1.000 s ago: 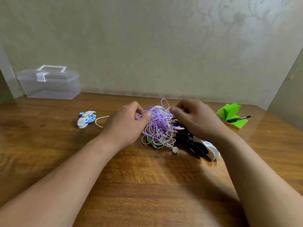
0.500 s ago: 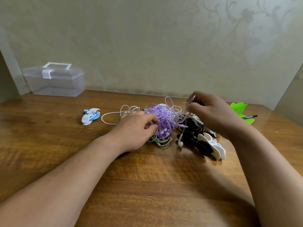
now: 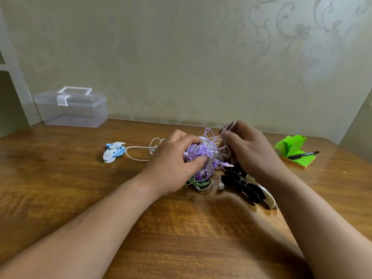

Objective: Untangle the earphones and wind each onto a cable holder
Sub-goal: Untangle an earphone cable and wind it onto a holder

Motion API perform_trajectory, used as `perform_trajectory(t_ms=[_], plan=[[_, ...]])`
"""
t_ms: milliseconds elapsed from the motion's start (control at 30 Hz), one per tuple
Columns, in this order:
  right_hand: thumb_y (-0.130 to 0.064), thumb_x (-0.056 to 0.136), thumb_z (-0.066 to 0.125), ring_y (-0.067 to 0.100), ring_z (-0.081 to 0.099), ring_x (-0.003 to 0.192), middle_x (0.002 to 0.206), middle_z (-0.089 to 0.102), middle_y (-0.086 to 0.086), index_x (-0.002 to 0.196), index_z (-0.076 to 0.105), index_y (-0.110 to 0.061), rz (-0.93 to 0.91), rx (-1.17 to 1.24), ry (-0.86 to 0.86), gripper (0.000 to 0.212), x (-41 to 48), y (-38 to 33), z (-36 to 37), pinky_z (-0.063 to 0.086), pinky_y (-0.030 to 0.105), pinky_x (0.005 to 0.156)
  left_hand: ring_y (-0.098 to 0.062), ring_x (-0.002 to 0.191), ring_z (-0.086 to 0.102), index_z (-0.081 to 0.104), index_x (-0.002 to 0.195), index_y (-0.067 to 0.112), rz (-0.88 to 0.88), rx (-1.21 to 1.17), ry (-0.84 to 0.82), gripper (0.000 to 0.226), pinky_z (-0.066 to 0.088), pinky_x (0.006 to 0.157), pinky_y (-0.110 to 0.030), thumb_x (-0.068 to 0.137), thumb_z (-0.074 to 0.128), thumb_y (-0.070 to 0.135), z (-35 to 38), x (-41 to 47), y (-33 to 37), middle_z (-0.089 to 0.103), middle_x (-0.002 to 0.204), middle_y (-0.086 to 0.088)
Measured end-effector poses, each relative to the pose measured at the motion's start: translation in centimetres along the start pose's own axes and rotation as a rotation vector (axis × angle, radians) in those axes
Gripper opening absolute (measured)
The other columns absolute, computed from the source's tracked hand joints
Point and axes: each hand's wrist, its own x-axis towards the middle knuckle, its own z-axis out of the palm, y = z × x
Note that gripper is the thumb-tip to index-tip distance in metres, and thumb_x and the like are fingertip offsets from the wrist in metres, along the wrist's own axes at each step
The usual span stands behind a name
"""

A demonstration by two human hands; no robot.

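A tangle of earphones (image 3: 203,156), mostly purple with green and white cords, lies mid-table. My left hand (image 3: 175,164) grips the left side of the tangle, thumb and fingers curled round it. My right hand (image 3: 247,150) pinches a pale cord and holds it a little above the pile. Black and white cable holders (image 3: 251,190) lie in a row under my right wrist. A white earbud (image 3: 221,185) dangles at the front of the pile. To the left lies a blue earphone wound on a white holder (image 3: 113,152). A white cord loop (image 3: 138,153) trails left from the tangle.
A clear plastic box with a white latch (image 3: 72,107) stands at the back left by the wall. A green sticky-note pad (image 3: 296,152) with a black marker (image 3: 304,155) on it sits at the right. The wooden table (image 3: 181,228) stretches toward me.
My right hand has risen from the pile, drawing a pale cord up with it. My left hand has shifted right onto the tangle, and the white loop on the left has come into sight.
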Motion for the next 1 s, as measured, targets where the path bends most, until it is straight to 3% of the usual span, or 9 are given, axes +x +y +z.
perform_trajectory(t_ms=[100, 167, 300, 400, 533, 600, 700, 867, 1000], plan=[[-0.046, 0.096, 0.060, 0.019, 0.053, 0.063, 0.069, 0.061, 0.006, 0.089, 0.062, -0.015, -0.026, -0.017, -0.095, 0.032, -0.1, 0.3, 0.9, 0.045, 0.046, 0.062, -0.005, 0.072, 0.055, 0.064, 0.128, 0.031, 0.012, -0.083, 0.001, 0.035, 0.046, 0.072, -0.021, 0.094, 0.072, 0.036, 0.4, 0.0, 0.5, 0.059, 0.102, 0.017], [-0.051, 0.091, 0.061, 0.021, 0.052, 0.067, 0.074, 0.059, 0.010, 0.091, 0.064, -0.013, 0.001, 0.088, -0.095, 0.038, -0.1, 0.4, 1.1, 0.044, 0.047, 0.065, -0.003, 0.065, 0.055, 0.067, 0.122, 0.030, -0.026, -0.129, -0.025, 0.025, 0.046, 0.067, -0.023, 0.096, 0.071, 0.030, 0.4, 0.1, 0.4, 0.064, 0.092, 0.015], [-0.022, 0.099, 0.063, 0.018, 0.053, 0.066, 0.069, 0.061, -0.001, 0.083, 0.069, -0.017, 0.008, 0.303, 0.119, 0.018, 0.4, -0.2, 0.0, 0.044, 0.027, 0.062, 0.004, 0.070, 0.056, 0.075, 0.096, 0.024, -0.058, -0.094, -0.004, 0.006, 0.038, 0.066, -0.016, 0.097, 0.069, 0.022, -0.4, 0.5, -0.6, 0.063, 0.086, 0.013], [-0.015, 0.099, 0.056, 0.019, 0.059, 0.066, 0.064, 0.061, -0.001, 0.084, 0.067, -0.016, 0.056, 0.545, 0.271, 0.019, 1.3, -0.2, -1.1, 0.047, 0.031, 0.071, 0.002, 0.073, 0.054, 0.075, 0.092, 0.023, -0.108, -0.089, 0.074, 0.006, 0.038, 0.067, -0.014, 0.096, 0.070, 0.023, -1.2, 1.0, -1.5, 0.060, 0.091, 0.010], [-0.015, 0.102, 0.049, 0.023, 0.067, 0.069, 0.058, 0.059, 0.004, 0.086, 0.059, -0.011, 0.205, 0.947, 0.274, 0.019, 1.8, -0.6, -1.5, 0.056, 0.044, 0.088, 0.003, 0.072, 0.057, 0.074, 0.094, 0.023, -0.188, -0.215, 0.065, 0.006, 0.045, 0.071, -0.017, 0.097, 0.070, 0.020, -2.1, 1.3, -2.0, 0.070, 0.090, 0.008], [-0.017, 0.103, 0.047, 0.023, 0.064, 0.068, 0.055, 0.053, 0.004, 0.080, 0.056, -0.013, 0.213, 1.056, 0.247, 0.024, 1.9, -0.9, -1.6, 0.060, 0.044, 0.084, 0.002, 0.077, 0.062, 0.072, 0.096, 0.017, -0.192, -0.323, 0.044, 0.006, 0.047, 0.075, -0.016, 0.098, 0.067, 0.015, -2.5, 1.4, -1.9, 0.073, 0.088, 0.007], [-0.022, 0.105, 0.047, 0.021, 0.054, 0.057, 0.055, 0.044, 0.003, 0.079, 0.052, -0.014, 0.237, 1.129, 0.218, 0.027, 1.8, -1.0, -1.7, 0.057, 0.031, 0.062, -0.001, 0.074, 0.062, 0.065, 0.094, 0.012, -0.202, -0.547, 0.041, 0.013, 0.046, 0.072, -0.015, 0.104, 0.057, 0.011, -2.9, 1.4, -0.5, 0.074, 0.084, -0.003], [-0.028, 0.108, 0.047, 0.017, 0.051, 0.056, 0.059, 0.049, -0.002, 0.083, 0.054, -0.018, 0.268, 1.035, 0.101, 0.028, 1.3, -1.1, -0.7, 0.044, 0.023, 0.050, -0.019, 0.072, 0.055, 0.061, 0.072, 0.013, -0.293, -0.900, 0.097, 0.036, 0.039, 0.068, -0.034, 0.103, 0.044, 0.020, -4.1, 1.1, 1.1, 0.067, 0.075, -0.011], [-0.024, 0.106, 0.048, 0.021, 0.057, 0.065, 0.069, 0.057, 0.003, 0.089, 0.059, -0.012, 0.258, 1.087, -0.039, 0.024, 0.5, -2.1, 0.5, 0.053, 0.027, 0.057, -0.020, 0.100, 0.064, 0.067, 0.111, 0.009, -0.202, -0.808, -0.072, 0.050, 0.048, 0.088, -0.038, 0.089, 0.060, 0.053, -3.0, 0.7, 1.8, 0.072, 0.114, -0.010]])
